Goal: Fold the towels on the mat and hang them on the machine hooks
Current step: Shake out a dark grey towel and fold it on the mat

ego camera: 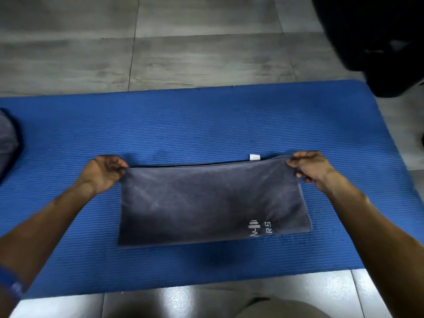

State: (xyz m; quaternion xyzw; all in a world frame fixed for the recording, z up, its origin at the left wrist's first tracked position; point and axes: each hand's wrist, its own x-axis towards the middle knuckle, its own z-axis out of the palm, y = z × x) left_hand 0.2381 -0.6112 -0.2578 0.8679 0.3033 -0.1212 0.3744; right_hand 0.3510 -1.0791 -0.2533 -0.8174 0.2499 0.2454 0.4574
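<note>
Left hand: our left hand (104, 172) pinches the far left corner of the grey towel (213, 203), fingers curled round the cloth at the fold's upper layer.

Right hand: our right hand (312, 167) pinches the far right corner of the same towel — thumb on top, fingers tucked beneath the edge.

Towel: we see it folded into a wide rectangle, lying flat on the blue mat (206, 120), nearer the mat's near edge than its far edge and roughly midway between its left and right ends. Its far edge is stretched straight between the two hands, and a second layer shows just under that edge.

Label: a small white tag (254, 157) sticks out past the towel's far edge, towards the right corner.

Logo: pale embroidered marks (259, 228) sit near the towel's near right corner — we cannot read them fully.

Mat: it lies across grey floor tiles (183, 53), ribbed along its length.

Left edge of the mat: another bundle of grey cloth (8, 131) rests there, mostly cut off.

Far right: a dark bulky object (376, 37) stands beyond the mat's far right corner; we cannot tell what it is.
</note>
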